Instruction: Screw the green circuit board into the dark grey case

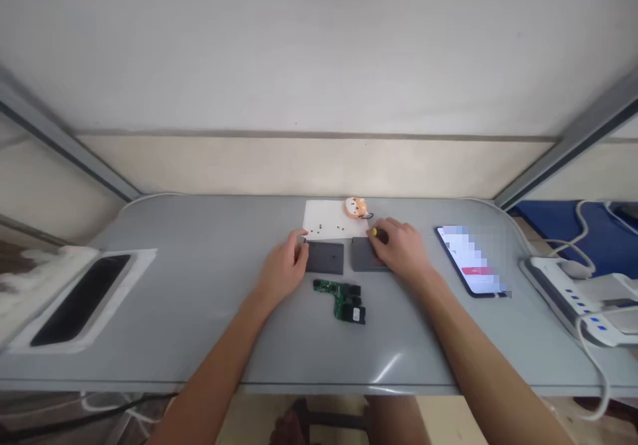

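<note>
My left hand [285, 269] rests on the grey table [199, 312], its fingertips touching the left edge of a dark grey flat case part [326, 257]. My right hand [403, 249] lies over a second dark grey case part [363, 256] and is curled round a small screwdriver with a yellow and black handle [379, 233]. A green circuit board [343, 299] lies on the table just in front of both parts. Behind them is a white sheet [329, 219] with several tiny screws on it.
An orange and white animal-shaped trinket [355, 207] sits at the sheet's far right corner. A lit phone [471, 260] lies right of my right hand. A white power strip [573, 292] with cables is at the far right. A rectangular dark slot [82, 295] is at the left.
</note>
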`<state>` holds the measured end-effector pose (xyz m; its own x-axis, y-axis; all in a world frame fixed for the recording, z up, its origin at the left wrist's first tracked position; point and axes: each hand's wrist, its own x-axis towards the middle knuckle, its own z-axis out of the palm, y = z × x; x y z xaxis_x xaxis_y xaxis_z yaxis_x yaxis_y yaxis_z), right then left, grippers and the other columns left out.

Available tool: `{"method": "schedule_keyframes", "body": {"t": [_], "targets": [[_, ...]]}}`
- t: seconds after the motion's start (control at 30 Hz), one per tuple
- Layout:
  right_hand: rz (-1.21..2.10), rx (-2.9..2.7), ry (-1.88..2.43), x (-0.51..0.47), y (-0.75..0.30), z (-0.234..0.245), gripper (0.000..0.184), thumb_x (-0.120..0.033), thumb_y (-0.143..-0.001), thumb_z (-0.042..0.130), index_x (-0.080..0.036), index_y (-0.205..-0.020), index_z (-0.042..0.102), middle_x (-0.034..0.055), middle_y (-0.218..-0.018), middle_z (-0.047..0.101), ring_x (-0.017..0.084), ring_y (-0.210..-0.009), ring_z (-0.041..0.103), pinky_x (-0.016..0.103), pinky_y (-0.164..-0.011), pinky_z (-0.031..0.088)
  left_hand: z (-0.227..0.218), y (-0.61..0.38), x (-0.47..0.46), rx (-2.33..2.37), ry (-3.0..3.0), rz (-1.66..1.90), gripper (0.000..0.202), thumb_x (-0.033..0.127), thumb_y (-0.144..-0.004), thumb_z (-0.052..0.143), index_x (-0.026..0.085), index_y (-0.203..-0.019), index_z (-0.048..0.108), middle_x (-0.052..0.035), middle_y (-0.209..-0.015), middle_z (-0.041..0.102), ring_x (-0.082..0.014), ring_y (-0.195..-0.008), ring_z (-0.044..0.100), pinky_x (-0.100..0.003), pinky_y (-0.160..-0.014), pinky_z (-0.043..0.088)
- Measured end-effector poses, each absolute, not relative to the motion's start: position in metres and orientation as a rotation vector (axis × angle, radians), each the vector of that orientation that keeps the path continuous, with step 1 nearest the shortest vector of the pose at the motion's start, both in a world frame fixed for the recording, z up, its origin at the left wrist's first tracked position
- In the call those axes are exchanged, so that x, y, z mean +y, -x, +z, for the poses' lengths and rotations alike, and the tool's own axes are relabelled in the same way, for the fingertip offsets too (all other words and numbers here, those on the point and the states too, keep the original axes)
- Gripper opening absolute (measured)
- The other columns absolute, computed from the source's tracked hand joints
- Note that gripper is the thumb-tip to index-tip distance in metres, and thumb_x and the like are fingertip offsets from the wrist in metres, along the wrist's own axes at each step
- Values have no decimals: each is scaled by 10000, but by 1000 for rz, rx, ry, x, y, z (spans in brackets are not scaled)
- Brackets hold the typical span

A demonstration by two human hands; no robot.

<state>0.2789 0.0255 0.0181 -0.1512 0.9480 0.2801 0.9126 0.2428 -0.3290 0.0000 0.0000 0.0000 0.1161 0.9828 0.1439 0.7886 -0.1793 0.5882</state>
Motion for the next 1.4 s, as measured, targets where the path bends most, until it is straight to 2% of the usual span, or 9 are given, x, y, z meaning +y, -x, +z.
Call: {"method": "schedule_keyframes", "body": {"t": [0.3,0.4,0.5,0.6,0.77,0.9,1.07,1.23,1.4], "targets": [[108,-2125,1710,26,-282,21,250,-329,-1027,481,-218,-923,679,68,-966,744,206,-725,593,352,-777,380,-2,6,-2,1629,-2100,688,330,249,-1023,422,240,-1335,529,47,-651,548,-177,-625,540,-292,-665,395],[128,-2129,1711,25,-279,21,261,-342,-1034,470,-218,-932,676,65,-969,738,208,-728,589,354,-778,387,-2,7,-2,1642,-2028,734,333,274,-1037,415,245,-1345,538,38,-683,578,-175,-626,555,-295,-668,426],[123,-2124,1708,24,-275,20,251,-340,-1032,479,-216,-939,677,67,-977,732,212,-747,600,354,-774,386,-5,8,3,1676,-1977,918,357,347,-1068,377,234,-1352,561,-45,-974,705,-213,-897,658,-347,-842,506],[114,-2106,1704,24,-273,19,252,-341,-1033,479,-216,-950,681,68,-982,728,212,-757,607,354,-775,382,-8,8,8,1648,-2061,986,415,390,-1086,340,240,-1406,559,-93,-1330,672,-255,-1260,563,-443,-1101,431],[128,-2081,1727,24,-274,20,256,-354,-1030,483,-223,-955,689,67,-976,729,213,-756,603,344,-747,366,-9,4,9,1719,-2145,764,501,440,-1111,221,291,-1407,597,-51,-1489,601,-291,-1341,481,-559,-1164,332],[117,-2078,1723,26,-276,17,245,-358,-1026,491,-225,-983,691,66,-997,735,217,-772,613,344,-755,372,-8,3,8,1743,-2142,754,496,436,-1101,257,261,-1442,571,-70,-1413,654,-311,-1310,475,-572,-1156,322],[106,-2059,1732,29,-277,14,216,-342,-1014,511,-228,-980,691,57,-970,732,211,-769,623,347,-765,381,-8,5,8,1739,-2140,896,420,399,-1072,365,228,-1366,609,-104,-1292,681,-305,-1252,501,-535,-1127,354],[60,-2017,1669,27,-278,15,228,-344,-1018,508,-227,-955,694,57,-968,728,210,-785,628,352,-802,389,-9,7,8,1668,-2124,855,299,301,-1029,450,200,-1276,584,-25,-846,676,-226,-874,627,-479,-1008,419],[-8,-2015,1575,25,-277,13,230,-384,-1010,538,-222,-1001,701,77,-1028,717,225,-884,654,367,-879,391,-8,7,9,1558,-2100,868,220,286,-1031,432,194,-1190,552,24,-690,595,-187,-683,577,-344,-750,446]]}}
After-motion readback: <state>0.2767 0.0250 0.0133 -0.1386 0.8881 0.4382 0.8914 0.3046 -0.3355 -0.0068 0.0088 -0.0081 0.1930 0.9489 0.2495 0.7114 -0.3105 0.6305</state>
